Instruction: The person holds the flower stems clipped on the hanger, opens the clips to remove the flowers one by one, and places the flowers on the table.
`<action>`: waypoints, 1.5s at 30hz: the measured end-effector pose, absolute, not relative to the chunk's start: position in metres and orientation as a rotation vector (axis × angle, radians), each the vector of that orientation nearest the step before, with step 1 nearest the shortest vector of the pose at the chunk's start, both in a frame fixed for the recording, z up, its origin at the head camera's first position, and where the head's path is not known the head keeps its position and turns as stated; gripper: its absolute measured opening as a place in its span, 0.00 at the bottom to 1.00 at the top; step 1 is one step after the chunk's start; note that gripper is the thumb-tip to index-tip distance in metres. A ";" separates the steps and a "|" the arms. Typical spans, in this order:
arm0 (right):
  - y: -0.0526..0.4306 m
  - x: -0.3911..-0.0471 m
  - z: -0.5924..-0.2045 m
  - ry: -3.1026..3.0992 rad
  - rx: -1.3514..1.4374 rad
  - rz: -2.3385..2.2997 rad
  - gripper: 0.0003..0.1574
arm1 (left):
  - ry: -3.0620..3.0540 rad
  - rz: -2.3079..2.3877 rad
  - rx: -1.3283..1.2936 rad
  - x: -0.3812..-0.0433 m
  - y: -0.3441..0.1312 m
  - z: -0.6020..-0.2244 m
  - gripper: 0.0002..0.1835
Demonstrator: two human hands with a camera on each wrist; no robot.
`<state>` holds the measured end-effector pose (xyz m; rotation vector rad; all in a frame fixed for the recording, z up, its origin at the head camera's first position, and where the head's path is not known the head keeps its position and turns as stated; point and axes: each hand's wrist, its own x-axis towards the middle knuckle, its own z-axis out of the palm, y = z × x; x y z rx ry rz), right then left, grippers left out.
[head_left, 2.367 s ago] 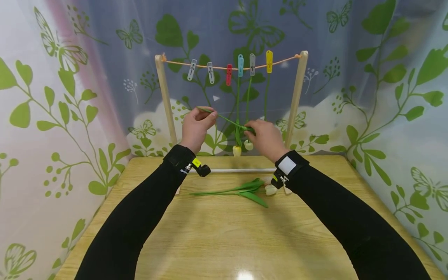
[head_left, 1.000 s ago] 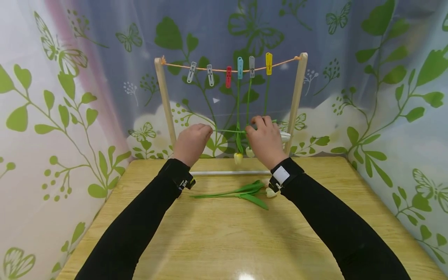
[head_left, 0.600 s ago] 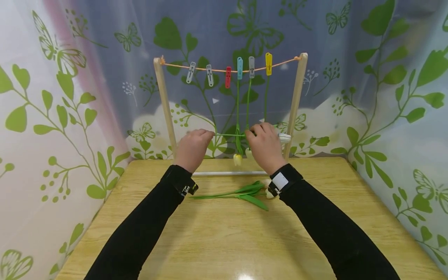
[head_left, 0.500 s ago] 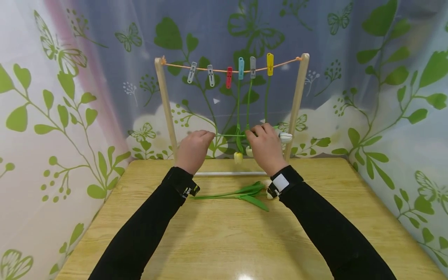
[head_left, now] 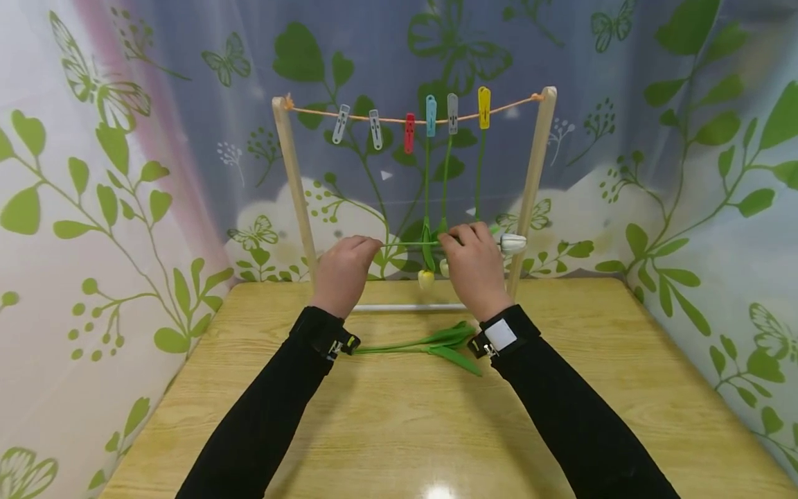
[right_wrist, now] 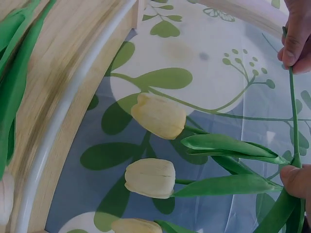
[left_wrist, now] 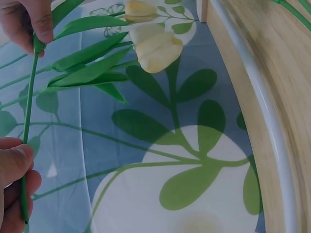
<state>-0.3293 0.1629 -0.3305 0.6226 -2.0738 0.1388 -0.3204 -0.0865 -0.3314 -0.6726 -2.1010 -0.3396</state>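
Note:
An artificial white tulip [head_left: 514, 242] lies level between my two hands, its head sticking out to the right. Near the stem's cut end, my left hand [head_left: 344, 274] pinches it between thumb and fingers; the left wrist view shows the stem [left_wrist: 29, 97] running from there to the other hand. My right hand [head_left: 475, 267] grips it where the leaves begin. Behind it, three tulips hang head down from the blue clothespin [head_left: 431, 116], the grey clothespin [head_left: 452, 114] and the yellow clothespin [head_left: 484, 108]. Their pale heads, one a cream tulip [right_wrist: 159, 116], show in the right wrist view.
An orange cord [head_left: 324, 112] spans two wooden posts [head_left: 535, 180]. Two pale clothespins [head_left: 375, 129] and a red clothespin [head_left: 409, 133] on it hold nothing. A white rod [head_left: 411, 307] crosses the frame's base. More tulips [head_left: 399, 346] lie on the table, heads hidden behind my right wrist.
The held tulip has swung from slanting to level, its white head coming out past my right hand. My left hand has come down. Over the last half second both hands stay nearly still.

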 end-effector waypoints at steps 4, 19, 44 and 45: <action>0.162 -0.327 -0.333 -2.071 0.617 0.173 0.10 | -2.075 -0.376 -0.643 -0.322 -0.086 -0.336 0.07; 0.160 -0.320 -0.337 -2.039 0.572 0.273 0.11 | -1.998 -0.476 -0.599 -0.320 -0.083 -0.346 0.06; 0.162 -0.305 -0.351 -1.999 0.520 0.370 0.10 | -1.999 -0.580 -0.570 -0.304 -0.072 -0.362 0.07; 0.162 -0.305 -0.352 -2.001 0.520 0.374 0.10 | -1.999 -0.575 -0.564 -0.304 -0.072 -0.364 0.07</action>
